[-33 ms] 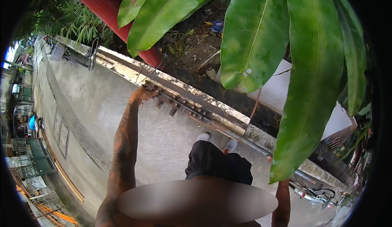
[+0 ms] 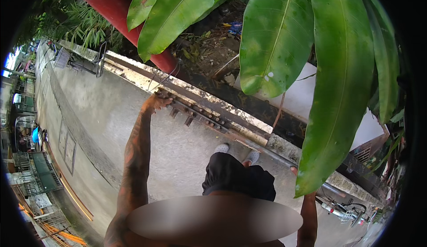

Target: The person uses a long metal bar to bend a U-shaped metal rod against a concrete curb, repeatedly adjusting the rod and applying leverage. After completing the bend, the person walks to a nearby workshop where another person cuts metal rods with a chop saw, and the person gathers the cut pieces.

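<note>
My left grip (image 2: 159, 102) is curled over one end of a long metal bar (image 2: 278, 158), while of my right grip (image 2: 294, 171) only a fingertip shows at the other stretch, the rest being behind a leaf (image 2: 278, 38), so I cannot tell whether it is closed. The bar runs along the near side of the low wall (image 2: 255, 121); whether it touches the wall is unclear. I judge it heavy and stiff, unlikely to bend or break, and best taken with hands far apart, one on the smooth round length and one by the thick end, clear of the pegs (image 2: 211, 124). Those stand in rows, blunt and rust-brown, and stubs (image 2: 188, 120) jut from the side away from the wall. The rust should feel rough, the greyer length slicker. The wall is pale and flaking, the ground (image 2: 173, 158) before it grey concrete, and the pipe (image 2: 120, 20) beyond it smooth, round and red.
</note>
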Demonstrator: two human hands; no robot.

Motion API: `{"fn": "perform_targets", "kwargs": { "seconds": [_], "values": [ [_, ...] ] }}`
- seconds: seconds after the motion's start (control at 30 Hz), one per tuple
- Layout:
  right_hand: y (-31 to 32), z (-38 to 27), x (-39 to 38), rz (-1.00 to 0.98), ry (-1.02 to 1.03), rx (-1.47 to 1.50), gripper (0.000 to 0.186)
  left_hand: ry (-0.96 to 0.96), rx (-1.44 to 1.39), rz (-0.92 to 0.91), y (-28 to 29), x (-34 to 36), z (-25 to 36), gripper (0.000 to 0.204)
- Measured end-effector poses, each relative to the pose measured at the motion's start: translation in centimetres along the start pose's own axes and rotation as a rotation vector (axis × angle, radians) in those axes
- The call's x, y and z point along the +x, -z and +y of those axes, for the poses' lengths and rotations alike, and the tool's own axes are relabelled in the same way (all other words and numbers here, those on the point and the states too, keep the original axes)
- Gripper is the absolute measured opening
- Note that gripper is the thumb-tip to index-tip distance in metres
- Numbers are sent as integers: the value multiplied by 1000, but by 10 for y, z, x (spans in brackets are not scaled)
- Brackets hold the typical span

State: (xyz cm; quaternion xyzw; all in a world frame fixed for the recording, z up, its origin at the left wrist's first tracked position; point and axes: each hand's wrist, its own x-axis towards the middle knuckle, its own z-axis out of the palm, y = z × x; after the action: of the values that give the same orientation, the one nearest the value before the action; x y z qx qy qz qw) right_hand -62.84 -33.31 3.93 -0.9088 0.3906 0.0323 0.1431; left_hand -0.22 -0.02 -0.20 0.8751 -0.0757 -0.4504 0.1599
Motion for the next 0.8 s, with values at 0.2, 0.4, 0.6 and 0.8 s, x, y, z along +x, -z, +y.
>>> {"fn": "perform_targets", "kwargs": {
  "seconds": [0.2, 0.4, 0.6, 0.8],
  "values": [
    [-41, 6, 3, -182, -165, 90, 60, 15, 65, 18, 10, 13, -11, 65],
    [-34, -2, -5, -230, -247, 66, 62, -45, 143, -19, 13, 13, 1, 66],
    [-60, 16, -24, 16, -148, 119, 54, 36, -69, -22, 4, 17, -10, 64],
    [-43, -26, -15, -22, -217, 148, 63, 82, 82, -80, 16, 14, 2, 59]
  ]
}}
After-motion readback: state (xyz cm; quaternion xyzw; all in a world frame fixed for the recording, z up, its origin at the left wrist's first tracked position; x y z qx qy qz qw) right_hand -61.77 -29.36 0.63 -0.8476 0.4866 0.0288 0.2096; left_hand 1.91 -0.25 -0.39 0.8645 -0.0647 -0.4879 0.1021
